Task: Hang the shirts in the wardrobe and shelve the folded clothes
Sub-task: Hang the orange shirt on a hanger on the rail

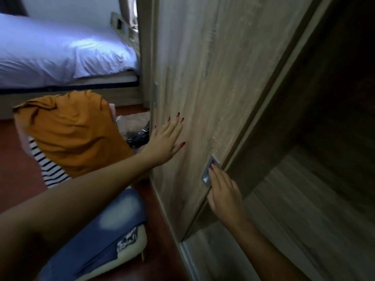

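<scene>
You face a dim room: red-brown floor [16,179], a bed [60,55] with pale bedding at upper left, white wall [71,9] behind.

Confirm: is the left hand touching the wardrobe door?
Touching. The head view shows the left hand laid flat on the wardrobe door, palm and spread fingers against the wood with no gap visible.

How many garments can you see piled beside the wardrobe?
3 clear: orange shirt on top, striped shirt under it, blue jeans nearest. Pale fabric behind may be another; more may be hidden.
</scene>
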